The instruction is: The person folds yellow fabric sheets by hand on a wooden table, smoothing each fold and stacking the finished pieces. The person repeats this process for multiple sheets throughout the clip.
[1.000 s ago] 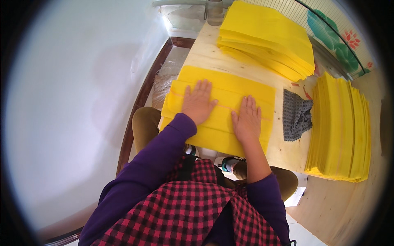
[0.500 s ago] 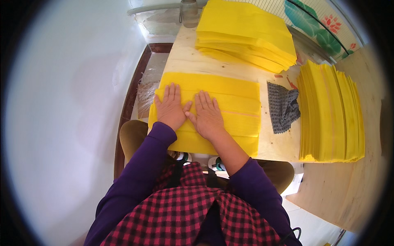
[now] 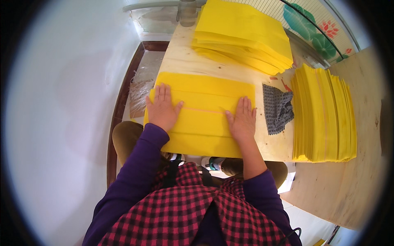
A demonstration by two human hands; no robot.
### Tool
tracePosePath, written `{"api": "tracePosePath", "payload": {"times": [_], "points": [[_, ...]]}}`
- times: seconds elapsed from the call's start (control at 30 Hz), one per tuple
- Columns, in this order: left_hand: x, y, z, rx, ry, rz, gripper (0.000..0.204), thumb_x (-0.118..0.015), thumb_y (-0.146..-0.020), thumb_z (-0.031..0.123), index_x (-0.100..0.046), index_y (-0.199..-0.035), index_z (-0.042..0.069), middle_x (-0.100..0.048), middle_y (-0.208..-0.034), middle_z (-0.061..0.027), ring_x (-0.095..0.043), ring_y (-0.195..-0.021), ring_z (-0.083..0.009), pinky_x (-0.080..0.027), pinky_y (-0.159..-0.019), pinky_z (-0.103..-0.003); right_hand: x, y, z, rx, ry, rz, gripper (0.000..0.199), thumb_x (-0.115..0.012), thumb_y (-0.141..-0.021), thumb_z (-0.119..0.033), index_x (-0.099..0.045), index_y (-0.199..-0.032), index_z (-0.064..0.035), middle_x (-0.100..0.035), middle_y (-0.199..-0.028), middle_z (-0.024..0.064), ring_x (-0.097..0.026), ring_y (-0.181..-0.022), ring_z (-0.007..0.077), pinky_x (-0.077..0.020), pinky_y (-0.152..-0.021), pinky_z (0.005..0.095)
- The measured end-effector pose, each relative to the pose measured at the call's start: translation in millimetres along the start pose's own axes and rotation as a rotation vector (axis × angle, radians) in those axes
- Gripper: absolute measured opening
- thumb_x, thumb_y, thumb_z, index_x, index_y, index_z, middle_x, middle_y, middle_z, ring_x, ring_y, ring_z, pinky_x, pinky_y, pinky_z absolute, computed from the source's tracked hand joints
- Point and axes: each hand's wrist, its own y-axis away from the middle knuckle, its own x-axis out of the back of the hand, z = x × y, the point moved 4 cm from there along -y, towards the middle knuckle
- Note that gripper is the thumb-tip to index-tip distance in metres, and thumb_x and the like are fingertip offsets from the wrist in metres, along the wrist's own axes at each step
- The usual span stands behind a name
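A yellow sheet of fabric-like material [image 3: 201, 127] lies folded in long bands on the wooden table in front of me, with a thin pale orange line along its middle. My left hand [image 3: 163, 110] rests flat on its left end, fingers stretched out and thumb apart. Near its right end, my right hand [image 3: 243, 121] presses down flat, fingers extended and thumb out to the side. Neither hand grips anything. What lies under the folded bands is hidden.
A stack of flat yellow sheets [image 3: 242, 30] sits at the table's back. Folded yellow pieces [image 3: 324, 117] stand packed at the right. Between them and my work lies a crumpled grey cloth [image 3: 277, 108]. A bottle-like container [image 3: 187, 13] stands far left; a white wall [image 3: 61, 102] rises left.
My right hand has slid rightward across the yellow sheet, from beside my left hand to the right end. My left hand stays flat at the left end.
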Motion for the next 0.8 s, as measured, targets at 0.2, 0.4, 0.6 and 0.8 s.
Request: {"api": "tracePosePath", "payload": {"times": [0.2, 0.4, 0.6, 0.8], "points": [[0.1, -1.3, -36.3, 0.106, 0.044, -0.023, 0.072, -0.042, -0.093, 0.048, -0.024, -0.146, 0.002, -0.022, -0.154, -0.0125, -0.018, -0.143, -0.0277, -0.016, -0.111, -0.057, -1.0, 1.0, 0.1, 0.012, -0.010, 0.046, 0.076, -0.037, -0.095, -0.050, -0.018, -0.147, 0.0019, -0.017, -0.154, 0.0174, -0.013, -0.144, 0.0277, -0.0086, -0.116, 0.0454], [5.5, -0.5, -62.7, 0.236, 0.055, -0.052, 0.072, -0.040, -0.095, 0.048, -0.023, -0.146, 0.001, -0.022, -0.154, -0.0132, -0.018, -0.143, -0.0278, -0.015, -0.112, -0.057, -0.3, 1.5, -0.2, 0.014, -0.045, 0.067, 0.076, -0.038, -0.095, -0.050, -0.020, -0.146, 0.0024, -0.018, -0.154, 0.0182, -0.015, -0.143, 0.0285, -0.0103, -0.115, 0.0466], [31.5, 2.4, -27.0, 0.047, -0.037, 0.161, 0.071, -0.043, -0.094, 0.045, -0.024, -0.146, 0.000, -0.026, -0.152, -0.0140, -0.020, -0.143, -0.0268, -0.014, -0.112, -0.055, 0.5, 1.7, -0.6, -0.011, -0.002, 0.029, 0.079, -0.038, -0.094, -0.053, -0.018, -0.147, 0.0012, -0.017, -0.155, 0.0164, -0.011, -0.145, 0.0247, -0.0081, -0.116, 0.0438], [5.8, 12.1, 83.3, -0.335, 0.213, -0.081, 0.069, -0.043, -0.094, 0.043, -0.023, -0.147, 0.002, -0.024, -0.153, -0.0137, -0.018, -0.143, -0.0242, -0.011, -0.114, -0.052, 1.4, 2.4, -1.3, 0.007, -0.022, 0.042, 0.079, -0.037, -0.094, -0.054, -0.018, -0.147, 0.0018, -0.016, -0.155, 0.0173, -0.011, -0.145, 0.0257, -0.0069, -0.116, 0.0441]]}}
